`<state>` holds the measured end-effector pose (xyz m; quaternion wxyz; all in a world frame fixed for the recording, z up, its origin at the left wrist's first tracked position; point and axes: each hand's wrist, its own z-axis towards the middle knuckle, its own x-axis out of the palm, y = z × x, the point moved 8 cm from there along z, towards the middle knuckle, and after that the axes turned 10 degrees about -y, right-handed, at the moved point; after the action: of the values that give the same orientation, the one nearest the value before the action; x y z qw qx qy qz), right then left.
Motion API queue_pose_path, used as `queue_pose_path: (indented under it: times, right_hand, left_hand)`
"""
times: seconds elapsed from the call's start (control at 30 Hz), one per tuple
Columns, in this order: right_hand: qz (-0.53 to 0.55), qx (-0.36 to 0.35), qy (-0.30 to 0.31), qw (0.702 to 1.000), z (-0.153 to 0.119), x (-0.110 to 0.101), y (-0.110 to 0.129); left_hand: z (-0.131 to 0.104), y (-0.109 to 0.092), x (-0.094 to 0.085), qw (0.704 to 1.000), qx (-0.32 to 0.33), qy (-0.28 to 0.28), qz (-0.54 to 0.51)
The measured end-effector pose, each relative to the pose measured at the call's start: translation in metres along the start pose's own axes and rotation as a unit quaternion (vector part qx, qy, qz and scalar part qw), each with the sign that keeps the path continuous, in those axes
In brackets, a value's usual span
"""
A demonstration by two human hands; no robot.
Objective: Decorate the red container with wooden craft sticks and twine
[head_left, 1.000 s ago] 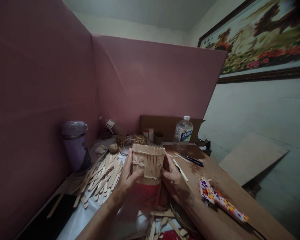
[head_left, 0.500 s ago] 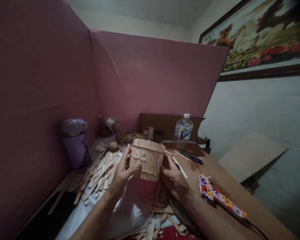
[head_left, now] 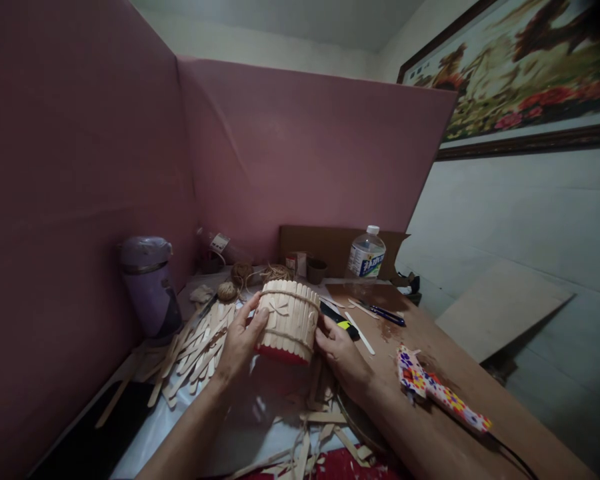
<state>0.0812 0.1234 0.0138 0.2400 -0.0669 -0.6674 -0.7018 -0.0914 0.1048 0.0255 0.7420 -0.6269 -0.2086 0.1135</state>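
Note:
Between my two hands is a round pot [head_left: 291,321] covered in upright popsicle sticks, with two bands of twine and a stick flower on its front. It is held up off the table and tilted, so some red shows at its bottom edge. My left hand [head_left: 244,333] grips its left side, thumb on the front near the flower. On the right side, my right hand [head_left: 341,350] has its fingers against the lower wall. A black and yellow tool [head_left: 347,327] lies just behind my right hand.
Loose popsicle sticks [head_left: 200,353] are heaped at left beside a purple flask [head_left: 153,287]. Twine balls [head_left: 227,291] sit behind. At right are a flowered glue gun [head_left: 437,390] with its cord, a blue-handled cutter [head_left: 387,315] and a plastic bottle [head_left: 367,257]. Stick scraps [head_left: 325,420] lie in front.
The pot has turned and tipped in my hands, moving slightly left; its red bottom edge now shows more. My right hand has shifted a little left with it, uncovering more of the black and yellow tool.

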Motion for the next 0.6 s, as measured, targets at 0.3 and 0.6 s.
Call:
queue_pose_path:
  times: [0.3, 0.6]
  right_hand:
    - [0.043, 0.022, -0.077, 0.996, 0.002, -0.013, 0.006]
    - [-0.171, -0.095, -0.038, 0.98, 0.001, -0.001, 0.026]
  left_hand:
    - [-0.004, -0.013, -0.003, 0.994, 0.073, -0.022, 0.08]
    - [-0.006, -0.021, 0.002, 0.996, 0.078, 0.035, -0.009]
